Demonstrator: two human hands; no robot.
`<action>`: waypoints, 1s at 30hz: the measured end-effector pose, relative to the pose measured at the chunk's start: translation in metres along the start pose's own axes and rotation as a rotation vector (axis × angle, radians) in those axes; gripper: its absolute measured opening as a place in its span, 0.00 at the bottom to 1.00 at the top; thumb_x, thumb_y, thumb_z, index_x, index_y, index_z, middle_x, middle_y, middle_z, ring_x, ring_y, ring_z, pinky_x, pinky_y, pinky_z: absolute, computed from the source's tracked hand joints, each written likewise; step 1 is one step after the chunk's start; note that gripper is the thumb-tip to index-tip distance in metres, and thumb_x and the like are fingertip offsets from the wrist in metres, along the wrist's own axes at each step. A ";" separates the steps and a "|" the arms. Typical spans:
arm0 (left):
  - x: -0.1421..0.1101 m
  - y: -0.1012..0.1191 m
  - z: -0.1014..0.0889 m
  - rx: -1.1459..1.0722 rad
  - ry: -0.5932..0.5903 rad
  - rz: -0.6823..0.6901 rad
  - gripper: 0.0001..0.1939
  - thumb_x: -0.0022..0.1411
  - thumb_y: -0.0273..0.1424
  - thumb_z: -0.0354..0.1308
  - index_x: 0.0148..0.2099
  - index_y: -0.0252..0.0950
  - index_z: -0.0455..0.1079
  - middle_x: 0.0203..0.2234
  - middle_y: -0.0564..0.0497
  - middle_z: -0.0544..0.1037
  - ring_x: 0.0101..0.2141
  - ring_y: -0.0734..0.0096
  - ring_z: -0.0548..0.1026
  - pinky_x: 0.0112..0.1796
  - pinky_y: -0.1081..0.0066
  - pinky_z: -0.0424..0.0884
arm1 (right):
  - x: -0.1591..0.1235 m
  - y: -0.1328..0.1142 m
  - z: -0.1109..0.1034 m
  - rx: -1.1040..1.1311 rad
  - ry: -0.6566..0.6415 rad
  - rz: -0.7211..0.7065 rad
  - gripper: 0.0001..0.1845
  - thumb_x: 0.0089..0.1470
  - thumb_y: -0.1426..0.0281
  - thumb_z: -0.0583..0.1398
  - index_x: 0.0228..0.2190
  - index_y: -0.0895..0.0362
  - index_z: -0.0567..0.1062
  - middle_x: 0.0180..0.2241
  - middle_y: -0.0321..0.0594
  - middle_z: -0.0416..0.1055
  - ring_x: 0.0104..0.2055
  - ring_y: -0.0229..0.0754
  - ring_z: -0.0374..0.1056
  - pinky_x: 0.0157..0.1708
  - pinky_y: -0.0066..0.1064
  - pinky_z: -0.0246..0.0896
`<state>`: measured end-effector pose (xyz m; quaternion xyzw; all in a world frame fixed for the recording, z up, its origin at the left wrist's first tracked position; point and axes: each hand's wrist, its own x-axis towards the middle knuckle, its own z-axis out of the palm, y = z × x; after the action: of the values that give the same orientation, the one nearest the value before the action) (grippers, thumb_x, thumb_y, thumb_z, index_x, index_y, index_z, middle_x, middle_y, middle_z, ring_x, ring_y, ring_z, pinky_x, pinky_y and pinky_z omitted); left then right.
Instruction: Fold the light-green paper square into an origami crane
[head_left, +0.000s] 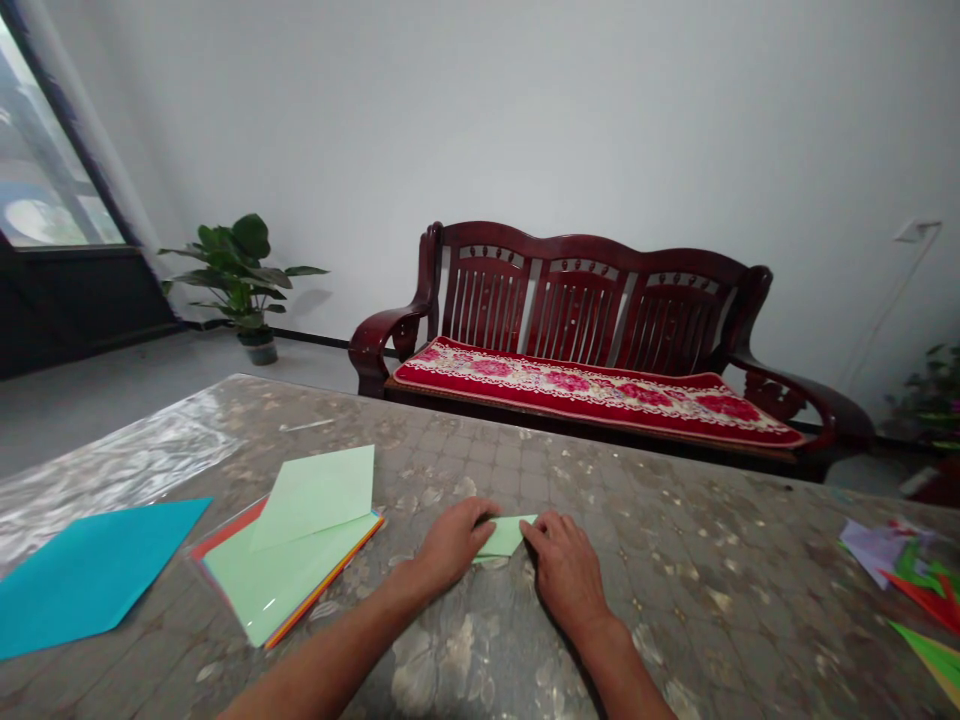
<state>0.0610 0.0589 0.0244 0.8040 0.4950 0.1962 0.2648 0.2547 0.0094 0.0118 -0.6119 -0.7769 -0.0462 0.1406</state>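
Note:
A small folded piece of light green paper (504, 538) lies on the patterned tabletop between my two hands. My left hand (456, 540) grips its left end, fingers curled over the paper with the thumb along the near side. At its right corner, my right hand (564, 565) pinches the paper between thumb and forefinger. Both hands rest low on the table, and part of the paper is hidden under the left fingers. Left of my hands sits a stack of coloured paper (289, 580), partly in a clear sleeve, with a loose light green sheet (319, 495) on top.
A blue sheet (97, 575) lies at the table's left. Folded coloured paper pieces (911, 570) are at the right edge. A thin white stick (306, 425) lies near the far edge. Beyond the table (675, 600) stand a wooden bench (577, 300) and a potted plant (247, 280).

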 end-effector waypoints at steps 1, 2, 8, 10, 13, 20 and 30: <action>0.004 0.001 -0.003 0.028 0.013 0.004 0.16 0.60 0.27 0.53 0.49 0.37 0.73 0.46 0.48 0.79 0.47 0.63 0.75 0.50 0.65 0.69 | 0.000 0.001 0.000 0.001 0.000 0.001 0.18 0.61 0.76 0.55 0.48 0.48 0.76 0.39 0.41 0.71 0.42 0.43 0.62 0.40 0.32 0.54; 0.007 0.002 -0.006 0.068 0.002 0.026 0.17 0.58 0.27 0.56 0.50 0.37 0.73 0.46 0.48 0.79 0.48 0.62 0.74 0.51 0.64 0.69 | 0.001 0.001 0.000 0.003 0.000 0.004 0.18 0.60 0.76 0.54 0.48 0.48 0.75 0.39 0.40 0.71 0.42 0.44 0.62 0.40 0.32 0.54; 0.022 0.005 -0.009 0.133 -0.117 -0.013 0.23 0.48 0.25 0.63 0.50 0.38 0.72 0.48 0.47 0.75 0.47 0.59 0.73 0.47 0.67 0.68 | 0.001 0.003 0.002 0.035 0.020 0.052 0.19 0.60 0.76 0.54 0.47 0.46 0.77 0.39 0.40 0.71 0.42 0.43 0.62 0.39 0.32 0.54; 0.027 0.005 -0.007 0.084 -0.131 -0.076 0.24 0.45 0.25 0.66 0.47 0.39 0.73 0.46 0.49 0.75 0.46 0.59 0.73 0.46 0.68 0.68 | 0.001 0.004 0.003 0.053 0.029 0.069 0.19 0.60 0.76 0.54 0.46 0.46 0.77 0.40 0.40 0.72 0.42 0.43 0.63 0.40 0.32 0.55; 0.034 0.004 -0.005 0.021 -0.145 -0.135 0.23 0.41 0.25 0.69 0.44 0.39 0.73 0.36 0.52 0.77 0.40 0.60 0.74 0.40 0.69 0.68 | 0.000 0.006 0.005 0.088 0.043 0.099 0.19 0.61 0.75 0.53 0.47 0.48 0.77 0.40 0.40 0.72 0.43 0.43 0.63 0.41 0.32 0.56; 0.037 0.006 0.000 -0.318 -0.160 -0.246 0.11 0.43 0.30 0.68 0.24 0.34 0.68 0.15 0.59 0.67 0.22 0.71 0.69 0.26 0.73 0.62 | -0.001 0.011 0.012 0.400 0.166 0.195 0.22 0.61 0.67 0.52 0.55 0.55 0.71 0.42 0.44 0.74 0.45 0.45 0.68 0.48 0.37 0.61; 0.015 0.031 0.014 -1.268 0.165 -0.469 0.15 0.54 0.34 0.68 0.39 0.34 0.68 0.30 0.51 0.78 0.26 0.78 0.77 0.27 0.79 0.73 | 0.006 -0.001 0.011 1.286 0.161 0.389 0.41 0.52 0.56 0.60 0.62 0.61 0.59 0.34 0.40 0.75 0.33 0.42 0.70 0.34 0.31 0.65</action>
<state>0.0973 0.0581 0.0336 0.3474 0.4641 0.4464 0.6817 0.2502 0.0177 0.0032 -0.5298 -0.5126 0.4060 0.5401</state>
